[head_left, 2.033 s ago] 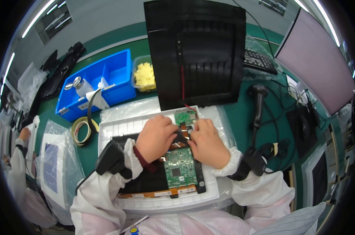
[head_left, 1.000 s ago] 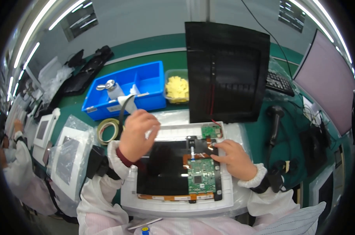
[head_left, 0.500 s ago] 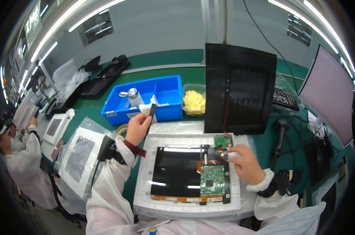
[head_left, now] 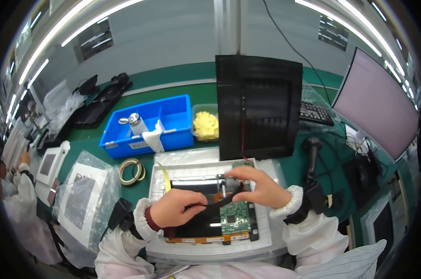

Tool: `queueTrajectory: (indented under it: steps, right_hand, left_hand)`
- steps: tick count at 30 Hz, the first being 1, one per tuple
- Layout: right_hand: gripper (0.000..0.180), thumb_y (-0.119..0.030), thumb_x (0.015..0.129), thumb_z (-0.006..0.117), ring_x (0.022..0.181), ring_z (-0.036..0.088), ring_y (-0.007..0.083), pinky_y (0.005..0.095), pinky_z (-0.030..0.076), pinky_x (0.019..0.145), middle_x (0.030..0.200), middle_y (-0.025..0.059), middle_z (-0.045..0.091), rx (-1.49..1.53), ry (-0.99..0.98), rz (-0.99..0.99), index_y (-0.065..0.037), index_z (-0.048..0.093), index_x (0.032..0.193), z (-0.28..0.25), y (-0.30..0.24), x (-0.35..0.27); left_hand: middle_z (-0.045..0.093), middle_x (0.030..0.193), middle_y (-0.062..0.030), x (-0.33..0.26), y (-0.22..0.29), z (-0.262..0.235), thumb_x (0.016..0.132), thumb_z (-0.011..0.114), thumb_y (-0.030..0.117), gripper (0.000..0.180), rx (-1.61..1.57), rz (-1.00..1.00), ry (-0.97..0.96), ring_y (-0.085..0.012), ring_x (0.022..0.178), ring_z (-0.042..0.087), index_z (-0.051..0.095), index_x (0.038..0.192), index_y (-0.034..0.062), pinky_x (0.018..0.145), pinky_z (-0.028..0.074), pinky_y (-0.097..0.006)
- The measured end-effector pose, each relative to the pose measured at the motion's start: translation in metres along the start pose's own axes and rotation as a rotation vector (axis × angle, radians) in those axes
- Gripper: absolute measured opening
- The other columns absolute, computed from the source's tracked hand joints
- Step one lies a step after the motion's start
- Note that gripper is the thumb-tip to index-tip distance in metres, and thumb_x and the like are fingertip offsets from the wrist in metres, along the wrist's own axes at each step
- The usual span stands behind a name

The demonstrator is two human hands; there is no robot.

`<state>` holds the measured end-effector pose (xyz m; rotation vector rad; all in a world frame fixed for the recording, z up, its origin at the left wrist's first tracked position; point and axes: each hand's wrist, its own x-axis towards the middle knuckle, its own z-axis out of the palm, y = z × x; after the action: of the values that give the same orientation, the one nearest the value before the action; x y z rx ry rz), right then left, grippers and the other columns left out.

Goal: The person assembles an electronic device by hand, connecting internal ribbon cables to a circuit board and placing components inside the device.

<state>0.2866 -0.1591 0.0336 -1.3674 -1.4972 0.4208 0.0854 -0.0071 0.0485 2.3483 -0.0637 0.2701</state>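
Both hands are over an open display unit. My left hand (head_left: 177, 208) pinches one end of a curved black strip (head_left: 223, 202), which looks like tape or foam. The strip's other end is between the fingers of my right hand (head_left: 261, 187), above the circuit board. Below them lies a black display panel (head_left: 194, 229) in a white frame (head_left: 262, 225). A green circuit board (head_left: 236, 221) sits on the panel's right side, with an orange flat strip (head_left: 198, 240) along the lower edge. A narrow yellow strip (head_left: 165, 176) curves up beside my left hand; its lower end is hidden.
A blue divided bin (head_left: 178, 139) with a pump bottle (head_left: 137, 124) stands behind, beside a tub of yellow pieces (head_left: 205, 125). A black panel (head_left: 261, 107) stands upright behind the unit. Tape rolls (head_left: 131, 171) lie left; a scanner (head_left: 312, 158) and monitor (head_left: 377, 102) are right.
My left hand has brought the black strip from beside the blue bin down over the display panel. My right hand has moved inward and taken the strip's other end. The view has shifted slightly.
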Motion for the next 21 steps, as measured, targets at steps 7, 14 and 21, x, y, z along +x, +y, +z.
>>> queueTrajectory:
  steps: [7, 14, 21]
  right_hand:
    - [0.009, -0.006, 0.074, 0.066, 0.064, 0.056, 0.0177, 0.0271, 0.043, 0.057, 0.072, 0.0086, 0.060, -0.033, -0.158, 0.167, 0.001, 0.062, 0.079, 0.010, 0.002, -0.024]
    - [0.010, -0.002, 0.070, 0.067, 0.062, 0.057, 0.0211, 0.0278, 0.044, 0.055, 0.073, 0.0103, 0.060, -0.154, 0.012, 0.019, 0.001, 0.063, 0.079, 0.030, 0.002, -0.032]
    - [0.015, -0.005, 0.071, 0.068, 0.058, 0.055, 0.0138, 0.0224, 0.044, 0.052, 0.075, 0.0081, 0.061, 0.047, -0.035, 0.273, 0.001, 0.063, 0.084, 0.025, 0.008, -0.034]
  left_hand:
    - [0.059, 0.072, -0.0123, -0.001, -0.005, 0.005, 0.080, 0.058, 0.016, 0.012, 0.171, -0.075, -0.019, -0.0307, 0.068, 0.058, 0.057, 0.087, 0.0067, 0.058, 0.046, -0.036]
    - [0.061, 0.070, -0.0130, 0.025, 0.005, 0.048, 0.079, 0.060, 0.012, 0.012, 0.004, -0.035, 0.074, -0.0293, 0.064, 0.060, 0.058, 0.089, 0.0042, 0.057, 0.047, -0.033]
    - [0.059, 0.065, -0.0122, 0.021, -0.010, 0.055, 0.079, 0.058, 0.006, 0.007, -0.093, -0.125, 0.106, -0.0257, 0.057, 0.058, 0.059, 0.086, 0.0033, 0.053, 0.045, -0.030]
